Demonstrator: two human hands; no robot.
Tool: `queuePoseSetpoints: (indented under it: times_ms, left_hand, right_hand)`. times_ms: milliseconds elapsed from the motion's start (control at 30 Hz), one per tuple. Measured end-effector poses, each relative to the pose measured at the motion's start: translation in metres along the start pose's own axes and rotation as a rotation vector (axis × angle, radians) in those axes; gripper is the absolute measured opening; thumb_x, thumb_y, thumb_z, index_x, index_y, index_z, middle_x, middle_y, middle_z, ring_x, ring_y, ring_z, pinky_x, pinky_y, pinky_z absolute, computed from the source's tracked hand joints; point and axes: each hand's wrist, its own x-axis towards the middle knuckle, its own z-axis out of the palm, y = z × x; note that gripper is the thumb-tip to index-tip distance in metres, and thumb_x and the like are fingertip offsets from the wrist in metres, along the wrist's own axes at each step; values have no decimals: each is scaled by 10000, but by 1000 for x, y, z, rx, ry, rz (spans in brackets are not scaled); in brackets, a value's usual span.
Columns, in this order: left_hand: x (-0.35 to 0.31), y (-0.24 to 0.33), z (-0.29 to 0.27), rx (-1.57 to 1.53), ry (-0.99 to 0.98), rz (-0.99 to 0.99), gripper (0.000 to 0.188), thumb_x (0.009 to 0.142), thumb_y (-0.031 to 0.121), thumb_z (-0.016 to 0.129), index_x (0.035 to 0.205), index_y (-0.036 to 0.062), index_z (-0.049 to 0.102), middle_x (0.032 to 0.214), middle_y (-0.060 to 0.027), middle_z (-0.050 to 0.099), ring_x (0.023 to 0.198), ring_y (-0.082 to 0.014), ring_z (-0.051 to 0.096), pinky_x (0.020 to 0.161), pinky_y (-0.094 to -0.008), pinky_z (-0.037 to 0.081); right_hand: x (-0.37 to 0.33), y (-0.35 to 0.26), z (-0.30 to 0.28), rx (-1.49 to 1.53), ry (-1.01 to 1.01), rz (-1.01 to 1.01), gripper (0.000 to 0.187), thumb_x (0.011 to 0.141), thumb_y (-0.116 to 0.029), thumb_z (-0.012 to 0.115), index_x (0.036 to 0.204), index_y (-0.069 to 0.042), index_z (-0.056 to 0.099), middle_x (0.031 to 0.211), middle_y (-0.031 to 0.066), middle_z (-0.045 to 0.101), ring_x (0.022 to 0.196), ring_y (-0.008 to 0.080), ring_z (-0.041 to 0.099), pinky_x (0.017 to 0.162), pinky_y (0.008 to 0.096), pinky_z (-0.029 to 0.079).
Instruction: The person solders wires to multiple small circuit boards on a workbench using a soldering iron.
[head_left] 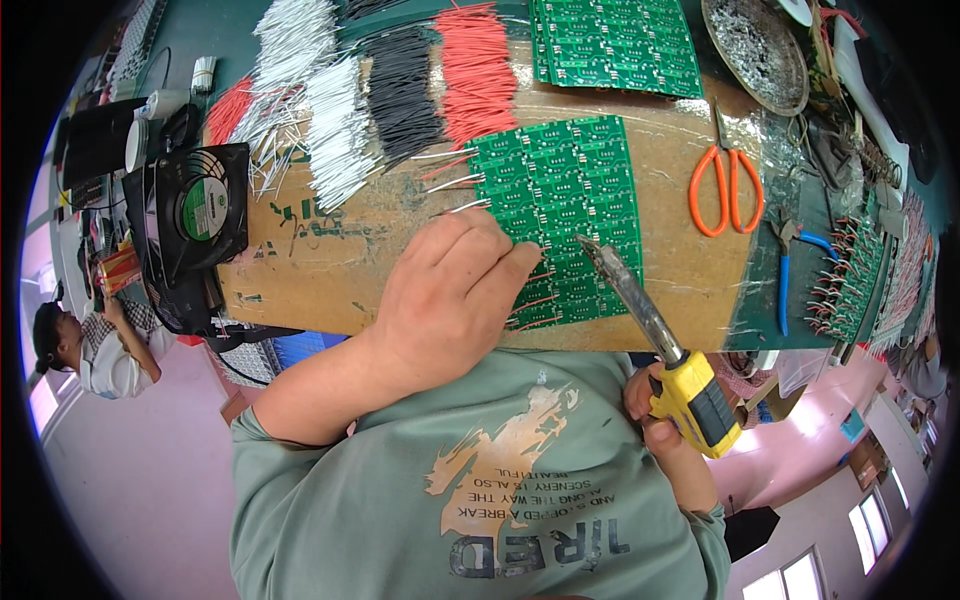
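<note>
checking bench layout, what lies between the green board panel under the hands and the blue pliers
Orange-handled scissors on bare cardboard, between panel and pliers, in the head view.

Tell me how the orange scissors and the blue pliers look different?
The scissors have orange loop handles and lie on the brown cardboard. The pliers have thin blue handles without loops and lie off the cardboard, on the green table nearer the right edge. Both lie flat, and neither hand touches them.

circuit board panels (pixel 560 215): 2 | scissors (pixel 727 185): 1 | fan (pixel 200 210): 1 | soldering iron (pixel 660 345): 1
</note>
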Motion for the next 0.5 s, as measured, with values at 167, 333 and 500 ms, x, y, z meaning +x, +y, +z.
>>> queuePoseSetpoints:
  times_ms: [167, 333, 500]
  left_hand:
    - [1, 1, 0, 4, -4, -9, 380, 633, -18, 712, 1013, -18, 716, 933, -103, 590, 882, -287, 637, 788, -385, 540]
    - [1, 3, -1, 10, -17, -40, 364, 639, -4, 706, 1003, -5, 711, 948, -112, 602, 904, -296, 638, 799, -399, 537]
    - [6, 4, -6, -89, -2, -93, 333, 685, -35, 743, 1013, 18, 716, 954, -111, 613, 915, -307, 635, 809, -410, 530]
  right_hand:
    - [7, -6, 8, 42, 10, -14, 470, 847, -327, 850, 1014, 20, 581, 796, 73, 582, 680, 166, 562, 594, 291, 455]
    - [12, -9, 10, 52, -1, -36, 452, 853, -323, 842, 1008, 14, 585, 795, 69, 586, 679, 171, 566, 597, 293, 456]
    - [16, -10, 8, -62, -55, -16, 364, 852, -300, 830, 926, -10, 622, 798, 71, 617, 668, 172, 582, 588, 290, 453]
